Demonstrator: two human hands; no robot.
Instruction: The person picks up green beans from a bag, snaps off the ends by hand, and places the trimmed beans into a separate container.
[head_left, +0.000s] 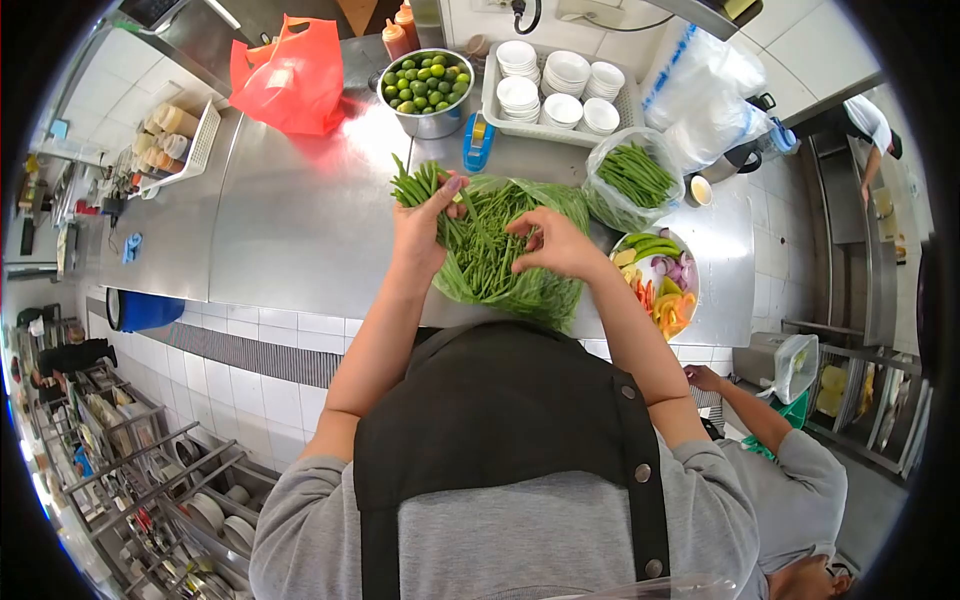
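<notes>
My left hand (425,222) is closed around a bunch of green beans (418,184), their ends sticking up past the fingers. Below and between my hands a green plastic bag (545,300) lies open on the steel counter, full of more long green beans (490,240). Over the bag's right side is my right hand (552,243), thumb and fingers curved and apart, with nothing visible between them. To the right stands a clear plastic bag (597,190) holding cut green beans (634,175).
A plate (617,264) of cut vegetables sits on the steel counter (290,220) at right. Behind are a pot of limes (428,122), a blue tape dispenser (478,145), a basket (490,92) of white bowls and a red bag (288,85). Another person (775,480) is close at my right.
</notes>
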